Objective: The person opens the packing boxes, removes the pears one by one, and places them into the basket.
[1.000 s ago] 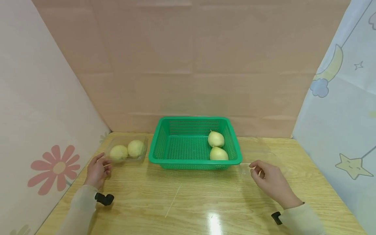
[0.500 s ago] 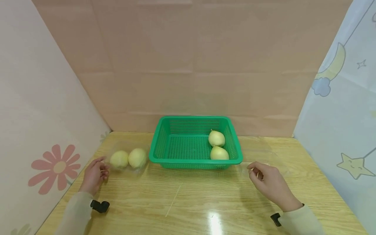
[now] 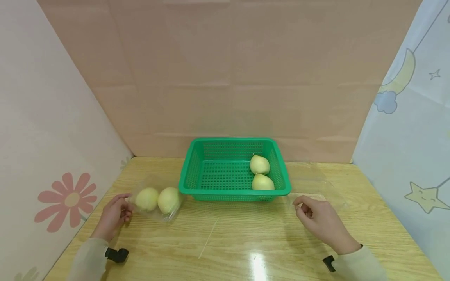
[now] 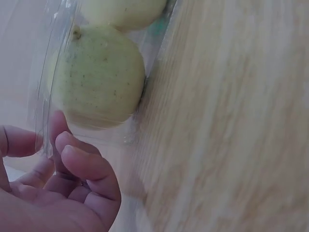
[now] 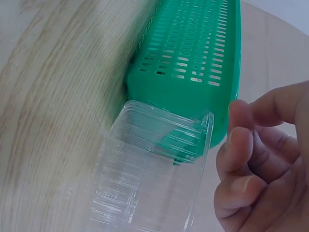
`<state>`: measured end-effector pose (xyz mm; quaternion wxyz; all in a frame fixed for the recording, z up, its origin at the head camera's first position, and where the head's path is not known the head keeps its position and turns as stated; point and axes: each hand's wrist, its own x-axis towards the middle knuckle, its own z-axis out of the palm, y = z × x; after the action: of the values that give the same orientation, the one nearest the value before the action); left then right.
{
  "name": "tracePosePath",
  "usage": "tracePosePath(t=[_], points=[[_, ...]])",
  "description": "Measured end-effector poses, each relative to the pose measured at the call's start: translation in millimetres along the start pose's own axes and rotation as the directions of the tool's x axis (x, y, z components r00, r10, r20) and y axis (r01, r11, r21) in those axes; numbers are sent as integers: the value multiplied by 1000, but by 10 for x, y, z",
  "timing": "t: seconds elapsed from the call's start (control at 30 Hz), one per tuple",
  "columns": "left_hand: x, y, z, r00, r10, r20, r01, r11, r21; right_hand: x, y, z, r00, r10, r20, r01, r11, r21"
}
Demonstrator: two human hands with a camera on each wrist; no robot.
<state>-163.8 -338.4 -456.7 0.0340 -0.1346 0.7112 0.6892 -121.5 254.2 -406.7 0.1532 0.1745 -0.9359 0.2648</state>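
With thumb and fingers, my left hand (image 3: 114, 214) pinches the near-left rim of a clear plastic container (image 4: 43, 111). Two pale yellow-green pears (image 3: 147, 199) sit side by side in it. A second clear plastic container (image 5: 149, 145) stands right of the green basket, nothing visible inside. My right hand (image 3: 320, 220) hovers by its near edge, fingers loosely curled; in the right wrist view a gap shows between fingertips and rim. The green basket (image 3: 233, 192) stands mid-table, with two more pears (image 3: 260, 165) in its right side.
The wooden table (image 3: 225, 242) is backed by a brown paper-like wall (image 3: 228, 78). Patterned panels rise at both sides, with a red flower (image 3: 71, 200) on the left one and a star (image 3: 427, 197) on the right. The left container's right end lies close to the basket.
My left hand has drawn the container with its two pears toward me and slightly right, tilting it a little. My right hand has shifted only slightly left. The basket stays in place.
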Motion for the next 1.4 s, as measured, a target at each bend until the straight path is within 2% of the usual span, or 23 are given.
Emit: tracePosePath(t=[0.17, 0.33, 0.53, 0.7, 0.87, 1.0, 1.1, 1.17, 1.3, 1.4], points=[[-37, -27, -1, 1000, -10, 5, 10, 999, 34, 4, 7, 35, 999, -31, -36, 31, 999, -12], [-81, -57, -23, 1000, 13, -4, -13, 1000, 27, 8, 20, 52, 998, -41, -39, 40, 999, -21], [-94, -84, -41, 998, 66, 0, -66, 998, -3, 10, 22, 29, 1000, -11, -15, 11, 1000, -10], [-90, -106, -56, 998, 65, 22, -65, 998, -4, 4, 14, 14, 1000, 21, 17, -21, 1000, -1], [-107, -101, -24, 998, 41, 49, -45, 997, 64, -7, 1, 21, 1000, 19, 19, -19, 1000, -1], [-153, -77, 48, 997, 37, 62, -47, 983, 177, -14, -7, 34, 1000, 15, 16, -15, 1000, 0], [-192, -59, 113, 993, 38, 111, -65, 967, 245, -18, -10, 37, 1000, 15, 16, -15, 1000, 3], [-214, -52, 144, 985, 34, 170, -77, 964, 255, -21, -15, 36, 1000, 11, 14, -11, 1000, 3], [-273, -38, 210, 955, 20, 294, -98, 962, 254, -24, -25, 54, 1000, -15, 1, 15, 1000, 5], [-318, -33, 289, 927, 10, 375, -110, 963, 245, -32, -35, 84, 999, -38, -8, 38, 999, 11]])
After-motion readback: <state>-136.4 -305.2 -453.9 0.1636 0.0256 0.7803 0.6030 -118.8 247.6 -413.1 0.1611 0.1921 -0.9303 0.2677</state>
